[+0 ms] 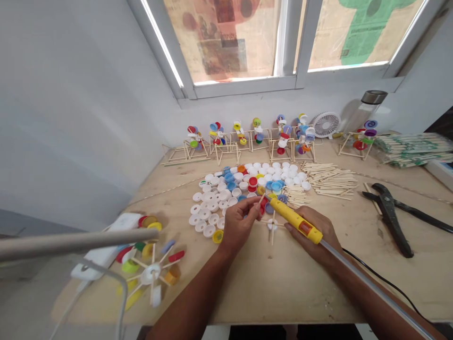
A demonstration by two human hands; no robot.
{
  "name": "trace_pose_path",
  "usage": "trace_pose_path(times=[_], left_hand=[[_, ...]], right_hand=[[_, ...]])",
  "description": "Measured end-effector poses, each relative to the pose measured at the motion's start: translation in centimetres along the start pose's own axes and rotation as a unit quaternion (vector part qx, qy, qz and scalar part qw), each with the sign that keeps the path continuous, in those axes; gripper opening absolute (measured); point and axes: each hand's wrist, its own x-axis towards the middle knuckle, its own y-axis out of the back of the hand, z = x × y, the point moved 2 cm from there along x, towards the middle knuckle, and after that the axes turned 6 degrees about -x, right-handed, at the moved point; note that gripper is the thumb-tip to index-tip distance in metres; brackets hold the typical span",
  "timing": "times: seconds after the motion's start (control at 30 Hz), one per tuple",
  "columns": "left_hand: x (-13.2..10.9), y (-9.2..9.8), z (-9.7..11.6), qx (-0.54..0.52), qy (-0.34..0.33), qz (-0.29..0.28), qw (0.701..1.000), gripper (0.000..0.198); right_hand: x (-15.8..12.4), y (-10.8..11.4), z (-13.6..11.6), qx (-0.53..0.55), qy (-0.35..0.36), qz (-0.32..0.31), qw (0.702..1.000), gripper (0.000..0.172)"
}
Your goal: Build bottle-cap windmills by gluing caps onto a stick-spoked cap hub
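Observation:
Between the thumb and fingers of my left hand (pixel 238 221), a short wooden stick (pixel 262 199) is pinched upright. My right hand (pixel 320 229) grips a yellow hot glue gun (pixel 294 218), with a long clear glue stick (pixel 361 274) running out of its back. The nozzle points left and meets or nearly meets the stick's top; I cannot tell if they touch. Just below both hands, a white bottle cap (pixel 272 225) with several sticks fixed out from it lies on the table. Loose bottle caps (pixel 212 206), mostly white, spread behind my left hand.
Wooden sticks (pixel 331 179) lie in a pile at right, near black pliers (pixel 392 217). A cap wheel (pixel 151 274) and a white power strip (pixel 106 245) are at left. Stick frames with coloured caps (pixel 283 137) line the wall beside a small fan (pixel 326 124). A grey rod (pixel 78 241) crosses the left foreground.

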Motion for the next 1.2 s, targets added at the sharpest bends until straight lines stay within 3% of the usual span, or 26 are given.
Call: trace_pose_path(times=[0.3,1.2], left_hand=[[0.06,-0.07,-0.20,-0.004,-0.002,-0.001,1.000,0.025],[0.02,-0.07,-0.09,-0.007,0.002,-0.002,1.000,0.027]], right_hand=[[0.28,0.19,-0.31,-0.023,0.021,0.024,0.999,0.023],[-0.12,-0.22,0.54,-0.075,0.016,0.016,0.997,0.024]])
